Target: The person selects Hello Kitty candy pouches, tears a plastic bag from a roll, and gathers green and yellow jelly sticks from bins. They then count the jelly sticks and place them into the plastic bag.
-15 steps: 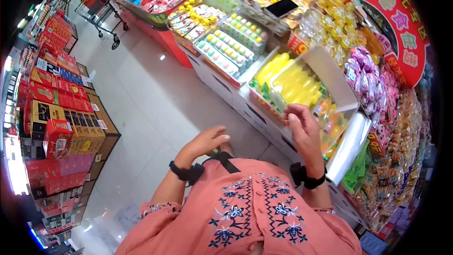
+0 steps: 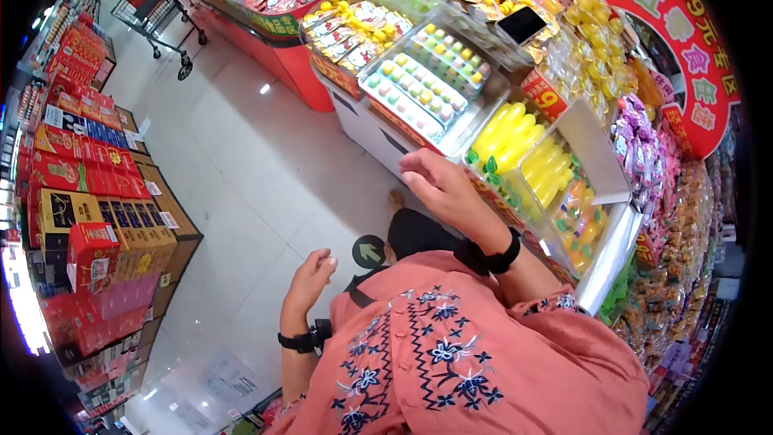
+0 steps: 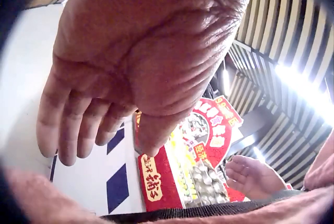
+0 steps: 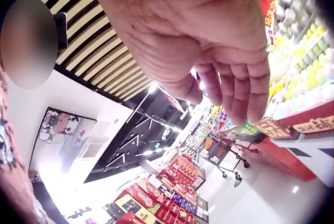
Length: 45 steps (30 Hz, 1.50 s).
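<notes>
My right hand (image 2: 452,193) is held out in front of the candy counter, close to the front edge of a clear bin of long yellow packets (image 2: 509,135). In the right wrist view its palm shows with the fingers loosely bent and nothing in them. Lower and further left, my left hand (image 2: 308,283) hangs over the floor, with fingers relaxed and holding nothing. The left wrist view shows its bare palm (image 3: 141,51) and extended fingers. Beside the yellow packets, orange and yellow wrapped sweets (image 2: 581,229) fill another compartment. Trays of round pastel sweets (image 2: 415,97) sit to the left.
A dark-screened device (image 2: 522,25) lies on top of the candy display. Stacked red and gold gift boxes (image 2: 97,254) line the left side of the aisle. A shopping cart (image 2: 153,16) stands further up. A round arrow sticker (image 2: 369,251) marks the floor.
My right hand has moved left, away from the bin of yellow packets. My left hand has dropped lower and left. The body has turned, and the counter sits slightly further right in view.
</notes>
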Each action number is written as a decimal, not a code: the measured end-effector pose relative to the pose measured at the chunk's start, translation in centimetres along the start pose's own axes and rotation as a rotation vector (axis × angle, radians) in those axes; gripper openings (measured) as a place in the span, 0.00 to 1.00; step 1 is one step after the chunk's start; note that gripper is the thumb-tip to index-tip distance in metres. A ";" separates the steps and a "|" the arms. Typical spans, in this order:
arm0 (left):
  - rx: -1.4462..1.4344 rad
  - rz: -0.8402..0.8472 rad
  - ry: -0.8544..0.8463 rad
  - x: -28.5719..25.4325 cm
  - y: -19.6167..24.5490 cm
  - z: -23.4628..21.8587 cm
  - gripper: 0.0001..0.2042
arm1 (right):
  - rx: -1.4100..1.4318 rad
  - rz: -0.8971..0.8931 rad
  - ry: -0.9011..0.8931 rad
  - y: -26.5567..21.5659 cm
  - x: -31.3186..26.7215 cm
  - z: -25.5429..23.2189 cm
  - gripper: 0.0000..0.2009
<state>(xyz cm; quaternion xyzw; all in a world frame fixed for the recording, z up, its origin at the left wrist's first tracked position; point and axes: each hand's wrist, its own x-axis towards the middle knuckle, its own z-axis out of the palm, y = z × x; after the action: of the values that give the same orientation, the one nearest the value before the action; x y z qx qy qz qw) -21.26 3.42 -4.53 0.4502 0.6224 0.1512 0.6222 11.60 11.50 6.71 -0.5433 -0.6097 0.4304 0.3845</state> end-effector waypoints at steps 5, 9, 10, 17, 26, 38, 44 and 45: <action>-0.058 -0.077 0.081 1.3 -0.6 -3.3 0.26 | 0.054 -0.055 -0.043 1.5 6.5 3.5 0.12; -0.033 -0.089 0.094 5.6 1.7 -7.1 0.27 | 0.073 -0.029 -0.060 2.6 12.6 4.5 0.13; -0.021 -0.095 0.083 7.0 2.6 -8.1 0.28 | 0.077 -0.012 -0.056 3.1 14.3 4.6 0.13; 0.056 -0.111 0.051 15.2 12.5 -15.1 0.26 | 0.118 0.166 -0.004 5.0 23.9 4.3 0.13; 0.109 -0.159 0.068 22.5 15.6 -21.3 0.25 | -0.024 0.265 0.095 7.7 28.7 3.3 0.15; 0.432 0.037 -0.269 36.5 24.3 -23.2 0.23 | 0.021 0.549 0.335 9.0 30.2 1.9 0.18; 0.564 0.092 -0.397 43.2 33.2 -24.3 0.22 | 0.053 0.671 0.558 9.7 32.5 2.9 0.24; 0.577 0.084 -0.417 44.2 34.3 -24.3 0.22 | 0.053 0.701 0.578 9.7 33.0 2.9 0.25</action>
<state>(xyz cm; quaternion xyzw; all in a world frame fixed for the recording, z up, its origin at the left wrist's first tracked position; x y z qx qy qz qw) -22.70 64.33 -2.71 0.6537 0.4800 -0.1003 0.5763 8.30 44.32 -3.34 -0.8047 -0.2452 0.3807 0.3839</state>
